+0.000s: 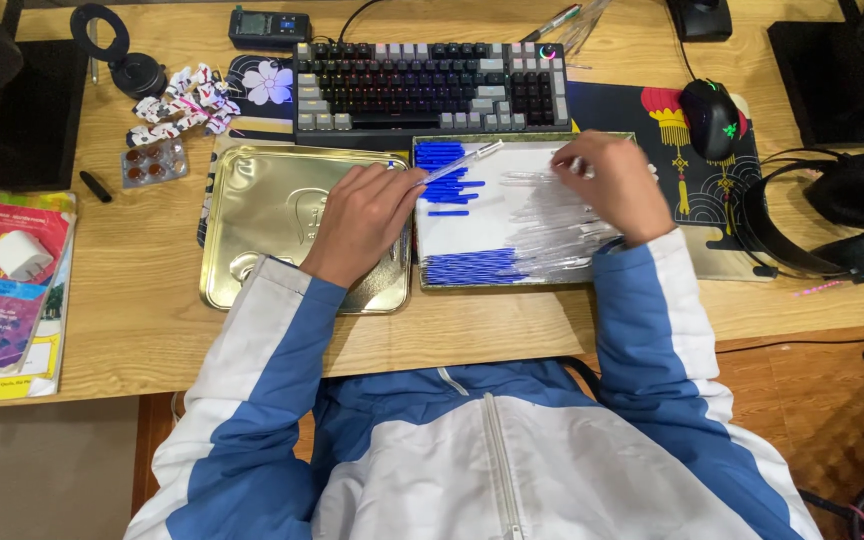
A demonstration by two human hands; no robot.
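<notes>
A gold metal tin lid (262, 205) lies on the wooden surface (142, 300); the left hand (367, 215), fingers clamped on a clear plastic pen barrel (462, 160), hovers at its edge; the right hand (617, 185) rests in the shallow tin tray (472, 225) of blue refills (452, 180) and clear barrels (562, 235), fingers curled together, grip unclear
</notes>
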